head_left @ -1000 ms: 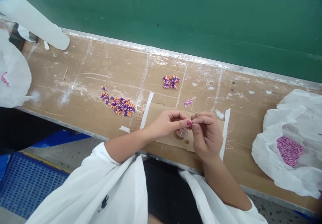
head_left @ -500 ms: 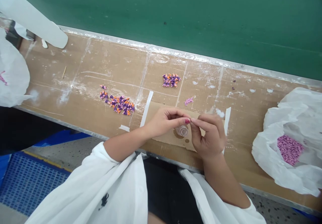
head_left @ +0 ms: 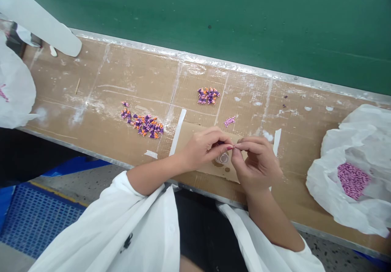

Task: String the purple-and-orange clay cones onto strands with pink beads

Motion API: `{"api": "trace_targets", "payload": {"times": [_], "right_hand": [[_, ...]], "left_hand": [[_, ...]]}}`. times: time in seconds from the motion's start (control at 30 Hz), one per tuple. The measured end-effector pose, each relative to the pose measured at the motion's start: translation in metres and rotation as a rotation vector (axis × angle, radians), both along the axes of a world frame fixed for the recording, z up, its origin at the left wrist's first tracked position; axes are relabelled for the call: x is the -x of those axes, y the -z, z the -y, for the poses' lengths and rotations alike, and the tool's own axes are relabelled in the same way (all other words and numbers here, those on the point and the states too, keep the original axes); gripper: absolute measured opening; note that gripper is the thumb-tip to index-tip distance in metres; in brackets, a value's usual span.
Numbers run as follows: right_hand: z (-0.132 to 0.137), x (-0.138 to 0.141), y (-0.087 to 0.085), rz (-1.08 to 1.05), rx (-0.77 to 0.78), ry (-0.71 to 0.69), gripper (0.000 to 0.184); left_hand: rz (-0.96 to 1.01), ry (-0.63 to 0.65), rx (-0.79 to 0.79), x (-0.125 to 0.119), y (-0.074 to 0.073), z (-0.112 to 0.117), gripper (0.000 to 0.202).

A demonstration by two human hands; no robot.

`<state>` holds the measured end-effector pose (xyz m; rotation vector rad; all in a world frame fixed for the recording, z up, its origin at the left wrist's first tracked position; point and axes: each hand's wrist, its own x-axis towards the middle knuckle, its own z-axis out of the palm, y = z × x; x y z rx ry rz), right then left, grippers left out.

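Meeting above a clear cup [head_left: 224, 158], the left hand [head_left: 200, 148] and right hand [head_left: 258, 164] are both closed in a fingertip pinch around a tiny piece [head_left: 233, 146] (mostly hidden), presumably for steadying from both sides. Pink bits [head_left: 229, 121] are placed on the far side, apparently for easy reach.

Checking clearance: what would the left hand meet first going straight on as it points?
Probably the right hand, directly ahead of the left hand; their fingertips nearly touch or meet, though depth there is hard to judge.
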<state>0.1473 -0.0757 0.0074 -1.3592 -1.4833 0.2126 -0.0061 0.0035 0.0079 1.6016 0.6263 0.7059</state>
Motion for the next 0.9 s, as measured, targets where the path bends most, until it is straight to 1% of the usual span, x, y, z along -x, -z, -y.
{"api": "trace_targets", "payload": {"times": [0.07,0.13,0.27,0.37,0.43,0.5,0.53,0.63,0.7,0.77,0.83,0.9], "right_hand": [[-0.002,-0.005,-0.002,0.013,0.010,-0.049,0.020],[-0.003,-0.011,-0.004,0.043,0.038,-0.107,0.020],[-0.004,-0.022,-0.008,0.039,0.141,-0.197,0.017],[-0.003,-0.025,-0.009,-0.016,0.206,-0.241,0.014],[-0.003,-0.026,-0.010,-0.063,0.209,-0.257,0.014],[-0.004,-0.029,-0.012,-0.092,0.214,-0.253,0.015],[-0.004,-0.032,-0.014,-0.074,0.230,-0.253,0.015],[-0.001,-0.040,-0.021,0.125,0.324,-0.324,0.014],[0.003,-0.045,-0.024,0.285,0.400,-0.387,0.013],[0.008,-0.048,-0.024,0.389,0.449,-0.414,0.013],[0.011,-0.047,-0.023,0.448,0.465,-0.421,0.014],[0.013,-0.044,-0.021,0.482,0.468,-0.432,0.015]], "left_hand": [[0.008,0.008,-0.097,0.001,0.000,-0.001,0.037],[-0.010,0.029,-0.152,0.001,0.000,-0.004,0.041],[-0.070,0.090,-0.181,0.002,-0.001,-0.007,0.051],[-0.064,0.107,-0.180,0.002,0.000,-0.006,0.050],[-0.035,0.083,-0.178,0.003,0.000,-0.006,0.045],[-0.001,0.017,-0.169,0.003,0.001,-0.005,0.039],[0.010,-0.022,-0.158,0.003,0.001,-0.006,0.037],[0.046,-0.122,-0.082,0.003,0.003,-0.008,0.033],[0.075,-0.138,0.016,0.002,0.004,-0.009,0.030],[0.108,-0.132,0.143,0.001,0.005,-0.009,0.029],[0.130,-0.132,0.277,-0.001,0.007,-0.009,0.032],[0.146,-0.151,0.388,-0.002,0.008,-0.008,0.041]]}}
